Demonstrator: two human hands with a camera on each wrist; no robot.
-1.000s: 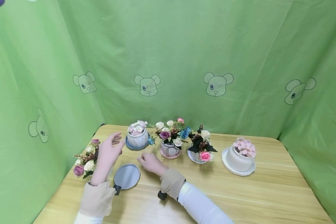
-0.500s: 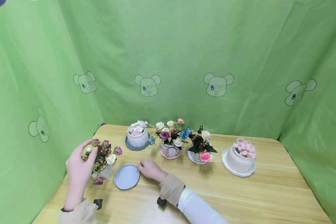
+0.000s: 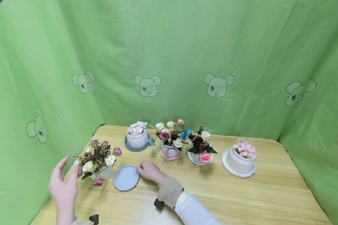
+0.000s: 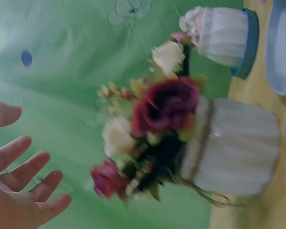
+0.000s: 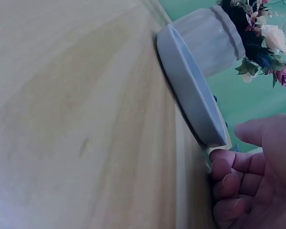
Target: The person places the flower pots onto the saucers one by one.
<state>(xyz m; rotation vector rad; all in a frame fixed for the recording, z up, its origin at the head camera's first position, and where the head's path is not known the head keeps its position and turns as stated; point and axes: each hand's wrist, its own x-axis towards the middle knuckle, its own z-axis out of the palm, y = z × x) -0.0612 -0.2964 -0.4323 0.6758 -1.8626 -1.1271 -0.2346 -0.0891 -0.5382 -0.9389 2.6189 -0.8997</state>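
Observation:
My left hand (image 3: 64,184), fingers spread and holding nothing, is to the left of a white flowerpot (image 3: 104,172) with purple and cream artificial roses. In the left wrist view that pot (image 4: 233,148) has twine round its neck, and the hand (image 4: 19,186) is apart from it. Right of the pot lies a grey-blue round saucer (image 3: 126,177) with nothing on it. My right hand (image 3: 150,171) grips the saucer's right rim; in the right wrist view the thumb is over the edge of the saucer (image 5: 186,86) and the other fingers (image 5: 229,186) are curled beside it.
Along the back are a white pot on a blue saucer (image 3: 137,140), a rose pot on a pink saucer (image 3: 170,151) and a dark-leaved pot on a white saucer (image 3: 197,157). A pink-flowered pot (image 3: 240,162) stands at right. Green curtains (image 3: 169,56) surround the wooden table (image 3: 228,200).
My left hand has come back across the flowers and moved left and nearer, uncovering the rose pot, which has turned and shifted right. My right hand has moved slightly onto the saucer's rim.

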